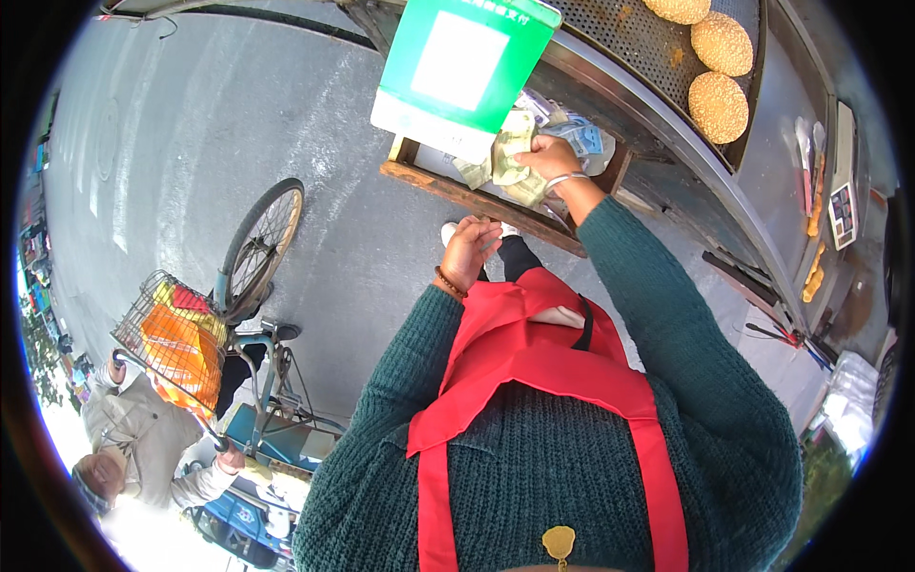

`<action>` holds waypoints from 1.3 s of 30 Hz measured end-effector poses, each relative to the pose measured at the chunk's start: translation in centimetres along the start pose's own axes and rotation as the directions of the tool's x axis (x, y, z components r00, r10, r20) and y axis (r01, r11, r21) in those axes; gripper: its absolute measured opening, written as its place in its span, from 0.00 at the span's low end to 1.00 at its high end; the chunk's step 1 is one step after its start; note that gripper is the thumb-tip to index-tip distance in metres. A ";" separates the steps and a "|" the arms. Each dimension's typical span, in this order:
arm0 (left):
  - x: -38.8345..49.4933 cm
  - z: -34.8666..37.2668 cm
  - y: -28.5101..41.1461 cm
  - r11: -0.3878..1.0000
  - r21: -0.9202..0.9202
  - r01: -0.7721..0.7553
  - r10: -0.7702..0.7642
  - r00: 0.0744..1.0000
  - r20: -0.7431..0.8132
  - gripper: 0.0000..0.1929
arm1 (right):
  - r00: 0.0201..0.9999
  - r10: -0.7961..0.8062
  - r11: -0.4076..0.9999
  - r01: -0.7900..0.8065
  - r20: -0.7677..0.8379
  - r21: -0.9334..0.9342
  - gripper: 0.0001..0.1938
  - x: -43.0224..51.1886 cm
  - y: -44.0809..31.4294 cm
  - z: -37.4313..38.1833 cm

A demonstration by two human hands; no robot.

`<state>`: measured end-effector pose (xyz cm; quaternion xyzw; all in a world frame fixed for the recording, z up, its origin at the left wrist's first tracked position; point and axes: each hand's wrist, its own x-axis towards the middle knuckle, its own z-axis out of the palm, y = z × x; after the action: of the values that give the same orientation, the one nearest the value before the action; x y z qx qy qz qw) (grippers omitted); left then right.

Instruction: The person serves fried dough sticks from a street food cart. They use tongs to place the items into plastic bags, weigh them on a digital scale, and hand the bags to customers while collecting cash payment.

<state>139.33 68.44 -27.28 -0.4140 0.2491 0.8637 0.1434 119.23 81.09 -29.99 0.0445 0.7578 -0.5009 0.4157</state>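
A wooden drawer (pixel 486 208) full of loose paper banknotes is pulled out under the stall's counter. My right hand (pixel 554 159), wearing a silver bangle, reaches into it and pinches a yellow-green banknote (pixel 513 146). More notes lie around it, among them a blue one (pixel 580 136). Just outside the drawer's front board is my left hand (pixel 468 247), palm turned up and fingers curled, a beaded bracelet on its wrist. Whether anything lies between those fingers is unclear. A green-and-white payment sign (pixel 400 86) with a washed-out square hangs over the drawer's left part and hides it.
Sesame-covered round breads (pixel 718 107) rest on a perforated metal tray (pixel 629 50). Brushes (pixel 804 154) and a scale (pixel 843 207) sit farther right. On the left, a person (pixel 143 429) holds a bicycle (pixel 264 357) whose wire basket (pixel 136 314) carries an orange bag (pixel 182 350).
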 end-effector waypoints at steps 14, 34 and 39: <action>1.8 0.3 0.8 0.945 0.272 -0.184 0.166 0.982 0.087 0.22 | 0.943 -0.092 0.524 -0.227 0.319 0.821 0.19 -11.7 -5.1 -6.5; 11.9 9.2 6.4 0.923 0.142 -0.356 0.300 0.902 0.312 0.04 | 0.886 -0.029 0.650 -0.334 0.462 0.682 0.17 -20.9 -1.3 -8.3; 12.6 10.9 7.3 0.939 0.188 -0.288 0.225 0.928 0.297 0.04 | 0.922 -0.040 0.734 -0.235 0.386 0.637 0.16 -21.8 -2.3 -8.3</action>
<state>121.21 68.90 -29.13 -0.2361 0.3769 0.8891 0.1079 127.42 94.14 -12.34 0.1358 0.4286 -0.7160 0.5340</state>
